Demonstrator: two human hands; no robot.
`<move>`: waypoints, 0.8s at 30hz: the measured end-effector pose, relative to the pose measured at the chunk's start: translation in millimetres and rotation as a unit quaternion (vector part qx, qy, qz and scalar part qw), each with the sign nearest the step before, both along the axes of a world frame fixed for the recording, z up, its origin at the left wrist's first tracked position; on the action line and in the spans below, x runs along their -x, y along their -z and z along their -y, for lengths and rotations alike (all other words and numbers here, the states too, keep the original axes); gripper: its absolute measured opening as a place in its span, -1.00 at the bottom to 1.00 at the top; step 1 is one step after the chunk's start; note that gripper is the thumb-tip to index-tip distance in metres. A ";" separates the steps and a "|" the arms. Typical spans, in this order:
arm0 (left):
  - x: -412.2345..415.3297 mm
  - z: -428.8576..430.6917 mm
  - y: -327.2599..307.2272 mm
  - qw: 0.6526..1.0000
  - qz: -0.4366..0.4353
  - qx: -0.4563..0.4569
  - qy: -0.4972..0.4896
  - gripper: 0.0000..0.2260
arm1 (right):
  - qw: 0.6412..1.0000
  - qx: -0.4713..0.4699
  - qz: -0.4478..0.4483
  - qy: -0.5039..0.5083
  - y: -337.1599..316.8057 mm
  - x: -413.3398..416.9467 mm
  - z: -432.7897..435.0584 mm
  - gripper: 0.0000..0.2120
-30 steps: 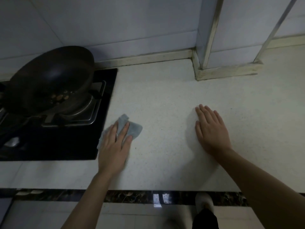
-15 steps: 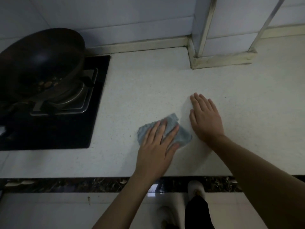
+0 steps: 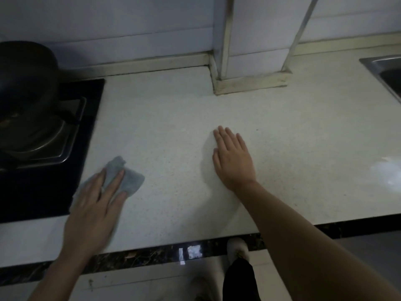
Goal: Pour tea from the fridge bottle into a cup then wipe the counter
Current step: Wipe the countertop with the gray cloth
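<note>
Counter (image 3: 173, 131), pale and speckled, stretches across the room. Its dark marbled front edge (image 3: 141, 256) is nearest. Below that edge a light shoe (image 3: 237, 246) and a dark trouser leg (image 3: 238, 279) show on the floor, well right of the gas hob (image 3: 43, 192).

Just right of the hob's near corner, the left hand (image 3: 93, 207) lies flat on a grey-blue cloth (image 3: 132, 181). Its fingers are straight and slightly spread, pressing down rather than curling round the fabric. The cloth sits crumpled on the counter. Its left edge reaches the hob's black glass, though I cannot tell whether it overlaps it.

Farther right of the hob, well apart from the cloth, the right hand (image 3: 233, 161) rests palm down on the counter. Its fingers are straight and close together, holding nothing.

A dark wok (image 3: 23, 83) sits on the hob's burner. Beyond, right of the hob, a tiled pillar (image 3: 249, 51) stands against the back wall. Farthest right, the corner of a steel sink (image 3: 377, 64) shows.
</note>
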State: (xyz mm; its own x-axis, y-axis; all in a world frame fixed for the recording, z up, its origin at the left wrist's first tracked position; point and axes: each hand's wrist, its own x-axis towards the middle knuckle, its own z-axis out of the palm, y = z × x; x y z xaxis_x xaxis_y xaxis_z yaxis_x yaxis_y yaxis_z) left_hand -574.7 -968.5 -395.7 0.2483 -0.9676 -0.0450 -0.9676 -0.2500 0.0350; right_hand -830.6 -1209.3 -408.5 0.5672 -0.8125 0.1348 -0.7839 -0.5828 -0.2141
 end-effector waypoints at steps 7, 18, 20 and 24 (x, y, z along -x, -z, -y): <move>57.1 45.1 -1.2 0.980 -0.102 0.065 -0.155 -0.55 | 1.000 0.006 -0.003 0.002 2.5 1.2 0.4 -0.46; 107.3 48.6 3.8 0.994 -0.093 0.048 0.020 -0.53 | 1.000 0.002 -0.007 -0.001 -1.6 1.4 -0.9 -0.46; 90.9 28.2 3.1 0.994 -0.096 0.043 0.028 -0.55 | 1.000 0.004 -0.007 -0.002 -1.9 1.1 -1.3 -0.45; 54.5 7.1 -1.5 0.983 -0.137 0.061 -0.110 -0.59 | 1.000 0.003 -0.008 -0.003 -0.7 0.6 -0.1 -0.45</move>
State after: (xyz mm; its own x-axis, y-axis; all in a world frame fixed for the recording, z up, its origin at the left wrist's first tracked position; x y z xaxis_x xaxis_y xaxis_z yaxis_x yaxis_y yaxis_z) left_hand -629.1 -975.7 -394.2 0.4469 -0.8942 -0.0253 -0.8409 -0.4295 0.3292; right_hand -831.2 -1209.2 -407.9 0.5747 -0.8079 0.1307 -0.7834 -0.5893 -0.1976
